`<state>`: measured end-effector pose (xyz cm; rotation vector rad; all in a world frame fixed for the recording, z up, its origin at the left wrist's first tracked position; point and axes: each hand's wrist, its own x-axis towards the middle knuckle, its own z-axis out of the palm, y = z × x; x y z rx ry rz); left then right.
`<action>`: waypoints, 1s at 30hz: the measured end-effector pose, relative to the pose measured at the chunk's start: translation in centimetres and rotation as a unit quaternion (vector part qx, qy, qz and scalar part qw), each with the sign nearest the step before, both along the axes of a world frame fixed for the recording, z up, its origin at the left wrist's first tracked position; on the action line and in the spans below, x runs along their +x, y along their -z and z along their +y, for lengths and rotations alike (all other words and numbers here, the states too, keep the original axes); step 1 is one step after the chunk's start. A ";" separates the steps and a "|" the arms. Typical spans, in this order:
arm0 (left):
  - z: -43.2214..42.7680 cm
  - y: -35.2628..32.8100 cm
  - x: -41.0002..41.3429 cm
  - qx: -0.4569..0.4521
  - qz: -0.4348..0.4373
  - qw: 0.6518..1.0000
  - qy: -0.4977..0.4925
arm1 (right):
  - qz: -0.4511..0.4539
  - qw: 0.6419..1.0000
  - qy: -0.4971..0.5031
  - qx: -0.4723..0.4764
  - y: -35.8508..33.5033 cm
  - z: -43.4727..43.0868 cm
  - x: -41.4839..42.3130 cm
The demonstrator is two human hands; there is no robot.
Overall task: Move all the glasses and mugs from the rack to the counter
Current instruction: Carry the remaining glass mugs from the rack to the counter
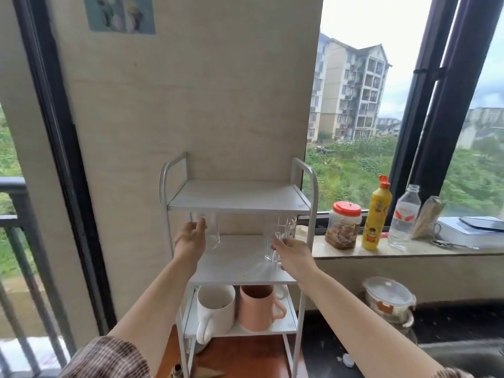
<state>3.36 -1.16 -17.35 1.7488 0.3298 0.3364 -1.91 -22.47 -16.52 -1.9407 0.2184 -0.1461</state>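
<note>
Head view: on the rack's middle shelf, left hand fingers curl round a plain glass and right hand fingers clasp a second glass, probably to lift both out together.

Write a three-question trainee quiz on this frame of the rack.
1. True or false: the pink mug stands on the rack's top shelf.
2. The left hand grips the left glass and the right hand the right glass on which shelf? A top, B middle, C bottom.
3. Fill in: the mug left of the pink one is ____.
Key: 1 false; 2 B; 3 white.
</note>
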 end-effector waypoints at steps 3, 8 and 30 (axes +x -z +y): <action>0.1 0.1 -0.1 -0.021 -0.010 1.000 0.012 | 0.008 1.000 0.006 0.000 -0.3 0.1 -0.2; 0.3 0.1 -0.5 -0.034 -0.020 0.999 0.016 | 0.038 0.998 0.001 0.057 -0.6 0.0 -0.9; 1.6 -0.4 -8.1 -0.186 -0.001 0.974 0.133 | 0.046 0.961 -0.106 0.250 0.2 -2.8 -4.2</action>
